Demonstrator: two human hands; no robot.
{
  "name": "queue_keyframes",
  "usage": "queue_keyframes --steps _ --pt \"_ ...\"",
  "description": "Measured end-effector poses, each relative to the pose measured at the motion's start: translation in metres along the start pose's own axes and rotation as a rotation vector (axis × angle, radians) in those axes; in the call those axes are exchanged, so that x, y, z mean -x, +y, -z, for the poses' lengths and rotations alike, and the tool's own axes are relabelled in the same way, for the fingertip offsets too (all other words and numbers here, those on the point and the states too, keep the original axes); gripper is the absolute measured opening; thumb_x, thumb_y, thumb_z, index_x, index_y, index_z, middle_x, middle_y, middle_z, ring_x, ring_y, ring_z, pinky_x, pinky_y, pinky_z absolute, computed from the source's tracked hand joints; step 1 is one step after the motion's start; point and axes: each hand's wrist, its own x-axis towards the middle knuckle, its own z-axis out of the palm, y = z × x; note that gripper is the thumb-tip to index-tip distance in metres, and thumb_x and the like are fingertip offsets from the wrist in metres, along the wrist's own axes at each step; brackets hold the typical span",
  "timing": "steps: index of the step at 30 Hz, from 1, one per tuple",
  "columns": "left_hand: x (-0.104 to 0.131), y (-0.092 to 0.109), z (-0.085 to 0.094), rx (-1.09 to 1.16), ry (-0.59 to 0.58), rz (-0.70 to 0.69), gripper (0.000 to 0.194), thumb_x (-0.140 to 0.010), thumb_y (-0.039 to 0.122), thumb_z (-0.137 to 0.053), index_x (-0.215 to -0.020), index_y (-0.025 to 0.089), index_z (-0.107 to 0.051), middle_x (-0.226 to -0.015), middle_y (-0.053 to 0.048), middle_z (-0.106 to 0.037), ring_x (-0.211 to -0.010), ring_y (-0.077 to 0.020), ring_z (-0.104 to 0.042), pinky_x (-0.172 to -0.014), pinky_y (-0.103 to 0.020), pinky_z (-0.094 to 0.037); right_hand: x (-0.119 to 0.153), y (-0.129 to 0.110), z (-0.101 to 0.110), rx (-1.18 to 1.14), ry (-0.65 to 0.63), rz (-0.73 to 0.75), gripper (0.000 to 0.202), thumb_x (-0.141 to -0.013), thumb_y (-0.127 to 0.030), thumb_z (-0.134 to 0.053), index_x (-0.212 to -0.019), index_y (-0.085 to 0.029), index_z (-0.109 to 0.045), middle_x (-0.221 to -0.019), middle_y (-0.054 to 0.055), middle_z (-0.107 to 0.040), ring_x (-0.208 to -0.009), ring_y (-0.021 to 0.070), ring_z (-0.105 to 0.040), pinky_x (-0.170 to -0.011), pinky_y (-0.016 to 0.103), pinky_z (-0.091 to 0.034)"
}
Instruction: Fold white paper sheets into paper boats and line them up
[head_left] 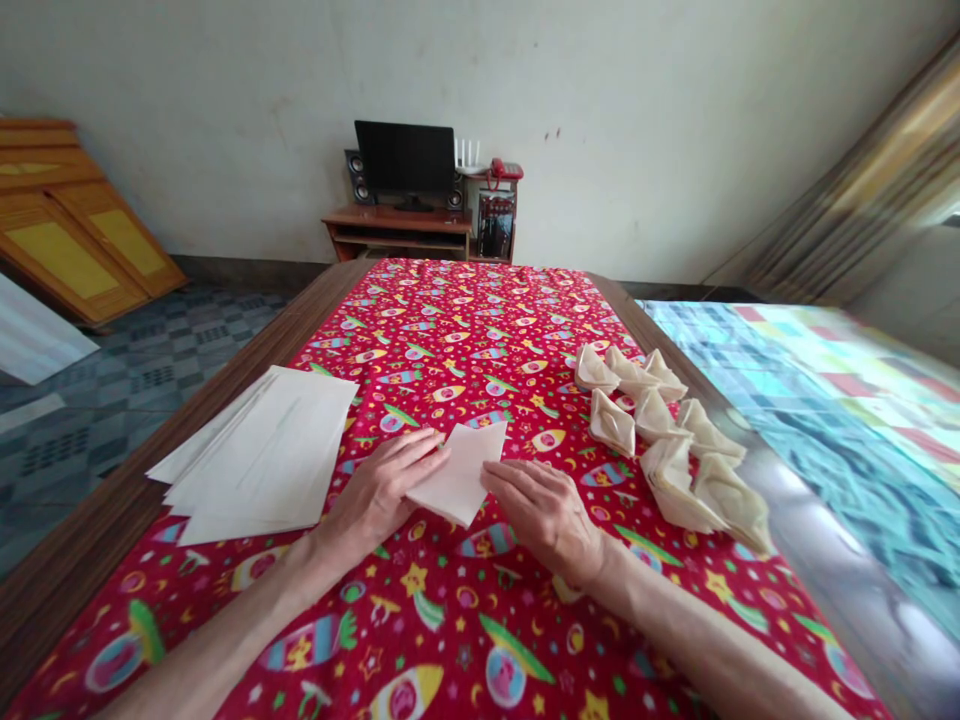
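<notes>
A folded piece of white paper [459, 472] lies on the red patterned cloth in front of me, with creased edges. My left hand [390, 478] rests at its left side, fingers stretched out and their tips on the paper. At the right edge, my right hand [546, 510] touches the sheet with its fingers extended and close together. Both thumbs are mostly hidden. To the left is a fanned stack of white paper sheets [262, 460]. Several folded paper boat-like shapes [679, 480] sit in rows on the right.
The red cloth [450, 330] covers a brown wooden table [97, 545]. A bed [847, 400] with a blue patterned cover stands close on the right. Beyond the table are a desk [401, 225] with a monitor [406, 158] and a red telephone [504, 172]. A wooden cabinet [67, 220] stands far left.
</notes>
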Motion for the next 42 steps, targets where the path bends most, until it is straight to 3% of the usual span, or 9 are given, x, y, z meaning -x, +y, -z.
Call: queue_keyframes --steps 4,9,13,19,25,30,36,39,42 --pt "0.0 0.011 0.002 0.041 0.09 -0.072 0.034 -0.084 0.004 -0.048 -0.11 0.02 -0.062 -0.112 -0.005 -0.065 -0.109 -0.0202 -0.055 -0.092 -0.038 -0.049 0.017 0.01 -0.002 -0.095 -0.005 -0.116 0.024 -0.09 -0.01 -0.042 -0.105 -0.016 -0.06 -0.105 0.008 -0.068 -0.094 0.0156 -0.063 -0.08 0.028 -0.052" --pt "-0.001 0.03 0.002 0.121 0.067 -0.086 0.026 -0.084 0.006 -0.049 -0.103 0.018 -0.063 -0.1 -0.004 -0.068 -0.096 -0.0183 -0.059 -0.084 -0.034 -0.051 0.023 0.011 0.0 -0.101 -0.085 -0.154 0.022 -0.089 -0.012 -0.043 -0.097 -0.017 -0.063 -0.098 0.009 -0.067 -0.085 0.0169 -0.061 -0.071 0.028 -0.051" --pt "-0.002 0.029 -0.003 0.229 0.047 0.053 0.02 -0.086 0.012 -0.052 -0.101 0.018 -0.063 -0.096 -0.005 -0.066 -0.091 -0.0171 -0.059 -0.081 -0.031 -0.051 0.019 0.008 0.004 -0.169 -0.144 -0.251 0.019 -0.089 -0.016 -0.046 -0.092 -0.017 -0.065 -0.086 0.007 -0.063 -0.077 0.0155 -0.058 -0.065 0.025 -0.048" --pt "-0.009 0.019 -0.011 0.413 0.05 0.271 0.015 -0.087 0.02 -0.053 -0.078 0.017 -0.064 -0.081 -0.002 -0.061 -0.076 -0.0124 -0.059 -0.07 -0.023 -0.048 0.017 0.013 -0.001 -0.279 -0.192 -0.506 0.023 -0.091 -0.027 -0.049 -0.076 -0.019 -0.065 -0.073 0.002 -0.062 -0.065 0.0112 -0.057 -0.06 0.02 -0.042" --pt "-0.017 0.018 -0.014 0.287 0.014 0.419 0.024 -0.088 0.027 -0.052 -0.068 0.016 -0.059 -0.08 -0.001 -0.056 -0.066 -0.0102 -0.055 -0.061 -0.022 -0.043 0.004 0.014 -0.006 -0.1 -0.27 -0.696 0.034 -0.09 -0.032 -0.05 -0.06 -0.018 -0.057 -0.054 -0.002 -0.056 -0.048 0.0088 -0.049 -0.051 0.022 -0.028" --pt "-0.023 0.024 -0.014 0.172 -0.003 0.459 0.025 -0.087 0.026 -0.053 -0.064 0.016 -0.053 -0.082 -0.001 -0.052 -0.062 -0.0091 -0.05 -0.056 -0.022 -0.039 -0.006 0.013 -0.005 0.016 -0.312 -0.708 0.034 -0.089 -0.032 -0.051 -0.058 -0.018 -0.056 -0.052 -0.002 -0.057 -0.048 0.0089 -0.05 -0.052 0.023 -0.023" --pt "-0.023 0.025 -0.02 0.077 0.055 0.446 0.004 -0.086 0.021 -0.05 -0.083 0.018 -0.051 -0.085 -0.003 -0.051 -0.074 -0.0156 -0.056 -0.065 -0.028 -0.048 -0.006 0.012 -0.006 0.076 -0.344 -0.682 0.033 -0.088 -0.033 -0.051 -0.06 -0.018 -0.056 -0.053 -0.001 -0.058 -0.05 0.0094 -0.052 -0.052 0.024 -0.022" --pt "-0.024 0.027 -0.019 0.05 0.084 0.372 0.024 -0.088 0.018 -0.046 -0.111 0.016 -0.05 -0.106 -0.009 -0.055 -0.097 -0.0208 -0.057 -0.084 -0.035 -0.051 -0.007 0.011 -0.006 0.086 -0.354 -0.675 0.032 -0.089 -0.032 -0.05 -0.061 -0.018 -0.056 -0.054 -0.001 -0.058 -0.051 0.0094 -0.052 -0.052 0.024 -0.021" --pt "-0.026 0.035 -0.015 0.014 0.02 0.174 0.033 -0.091 0.012 -0.037 -0.121 0.019 -0.051 -0.124 -0.009 -0.055 -0.116 -0.0217 -0.051 -0.101 -0.042 -0.042 -0.007 0.011 -0.006 0.102 -0.353 -0.668 0.032 -0.089 -0.031 -0.049 -0.061 -0.018 -0.056 -0.054 -0.001 -0.058 -0.05 0.0095 -0.052 -0.052 0.025 -0.021"
